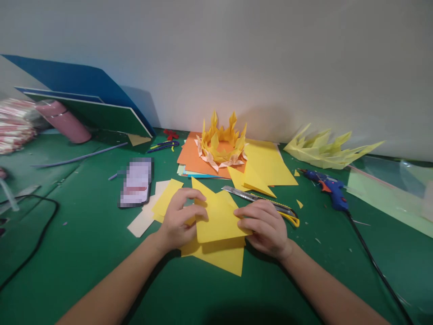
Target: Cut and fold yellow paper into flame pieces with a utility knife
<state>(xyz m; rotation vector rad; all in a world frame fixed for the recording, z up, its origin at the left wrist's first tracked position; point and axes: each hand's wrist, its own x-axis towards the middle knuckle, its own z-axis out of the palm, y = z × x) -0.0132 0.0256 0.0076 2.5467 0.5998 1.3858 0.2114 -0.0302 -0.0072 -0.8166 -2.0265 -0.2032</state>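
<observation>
A piece of yellow paper is held between my two hands, slightly above more yellow paper on the green table. My left hand curls its fingers around the left edge. At the right edge my right hand grips the sheet, fingertips on its face and the thumb hidden. Just beyond my right hand lies a utility knife with a yellow handle and its blade showing. Yellow strips and pale strips lie left of my left hand.
An orange and yellow folded-paper ring stands on stacked coloured sheets. A blue glue gun with a black cord lies right, before a pale yellow paper piece. Left are a phone, a pink bottle and leaning boards.
</observation>
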